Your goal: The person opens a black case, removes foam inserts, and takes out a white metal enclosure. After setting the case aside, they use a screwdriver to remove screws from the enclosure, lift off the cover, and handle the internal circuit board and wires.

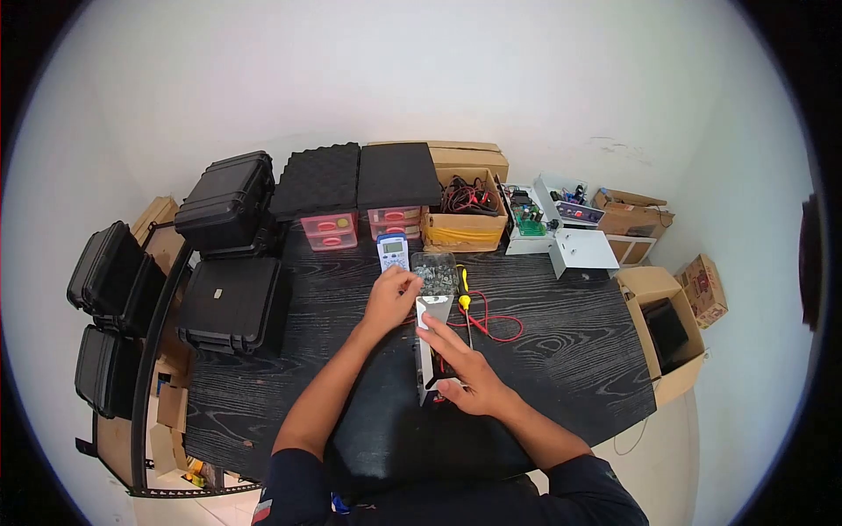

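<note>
My left hand [391, 300] is at the near left corner of a clear plastic container [435, 273] holding many small metal parts. Its fingertips are pinched together; whatever may be between them is too small to make out. My right hand [472, 379] grips an open white metal case [424, 370], with fingers along its upper part and the thumb lower down. Red wiring shows inside the case, partly hidden by the hand. Just right of the container lies a yellow and black screwdriver [464, 287]. A multimeter [393, 252] is behind my left hand.
A red test lead [503, 329] curls over the dark wood-grain table [561, 351]. Black hard cases [232, 302] stand at the left. Along the back are pink drawer units [330, 231], a cardboard box of cables [465, 232] and white enclosures [586, 252] with circuit boards.
</note>
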Tool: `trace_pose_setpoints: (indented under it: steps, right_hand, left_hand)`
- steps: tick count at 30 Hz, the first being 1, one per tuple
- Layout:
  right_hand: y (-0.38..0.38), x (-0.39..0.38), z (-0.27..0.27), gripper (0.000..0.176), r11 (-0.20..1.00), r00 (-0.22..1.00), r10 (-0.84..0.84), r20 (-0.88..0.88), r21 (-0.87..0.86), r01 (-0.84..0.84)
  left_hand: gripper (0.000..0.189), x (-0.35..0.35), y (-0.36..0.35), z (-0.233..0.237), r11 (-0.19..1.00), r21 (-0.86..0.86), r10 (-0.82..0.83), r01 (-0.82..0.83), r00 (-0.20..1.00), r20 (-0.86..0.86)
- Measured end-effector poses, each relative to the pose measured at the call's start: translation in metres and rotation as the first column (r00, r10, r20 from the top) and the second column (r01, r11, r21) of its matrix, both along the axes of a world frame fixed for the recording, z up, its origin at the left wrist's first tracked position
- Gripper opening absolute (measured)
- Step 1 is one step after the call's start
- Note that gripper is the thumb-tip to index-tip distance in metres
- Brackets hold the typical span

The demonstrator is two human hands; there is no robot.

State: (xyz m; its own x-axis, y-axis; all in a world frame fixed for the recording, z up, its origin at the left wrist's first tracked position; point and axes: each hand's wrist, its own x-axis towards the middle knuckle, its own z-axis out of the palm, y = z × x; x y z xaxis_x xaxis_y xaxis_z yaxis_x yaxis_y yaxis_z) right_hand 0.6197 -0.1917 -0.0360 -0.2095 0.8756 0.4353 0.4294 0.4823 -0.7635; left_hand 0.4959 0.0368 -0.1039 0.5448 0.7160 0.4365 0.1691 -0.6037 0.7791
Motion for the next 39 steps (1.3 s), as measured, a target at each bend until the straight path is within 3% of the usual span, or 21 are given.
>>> trace_pose_setpoints:
  steps: [4, 7, 11, 14, 17, 28, 33, 39]
  right_hand:
    - [0.001, 0.002, -0.003, 0.076, 1.0, 1.0, -0.004, 0.021, 0.025, 0.003]
    - [-0.002, -0.001, 0.0, 0.083, 0.999, 1.0, 0.005, -0.029, -0.047, -0.006]
    - [-0.002, 0.0, -0.002, 0.081, 0.999, 0.998, 0.021, -0.053, -0.048, -0.023]
    - [-0.001, -0.001, -0.002, 0.081, 0.998, 0.996, 0.035, -0.083, -0.044, -0.039]
    - [-0.001, -0.001, -0.004, 0.08, 0.998, 0.993, 0.043, -0.108, -0.03, -0.046]
    - [0.0, 0.0, -0.005, 0.073, 0.999, 0.995, 0.033, -0.099, -0.001, -0.033]
    - [-0.001, -0.001, -0.006, 0.074, 0.996, 0.975, 0.061, -0.213, -0.049, -0.073]
    - [-0.003, -0.007, -0.006, 0.076, 0.99, 0.937, 0.055, -0.344, -0.103, -0.096]
  left_hand:
    - [0.026, 0.015, 0.029, -0.006, 0.973, 0.228, -0.011, 0.021, 0.999, -0.047]
    - [0.022, 0.008, 0.011, 0.001, 0.965, 0.259, 0.023, -0.032, 0.999, 0.037]
    - [0.014, -0.012, -0.034, -0.006, 0.992, 0.126, -0.015, -0.016, 0.969, 0.245]
    - [0.014, -0.036, -0.071, -0.017, 0.94, 0.339, -0.073, -0.039, 0.948, 0.31]
    - [0.019, -0.053, -0.095, -0.027, 0.907, 0.408, -0.232, 0.101, 0.93, 0.285]
    - [0.022, -0.067, -0.11, -0.032, 0.879, 0.441, -0.288, 0.18, 0.938, 0.192]
    - [0.022, -0.064, -0.116, -0.033, 0.925, 0.335, -0.271, 0.18, 0.93, 0.248]
    - [0.019, -0.062, -0.117, -0.035, 0.93, 0.327, -0.262, 0.17, 0.929, 0.261]
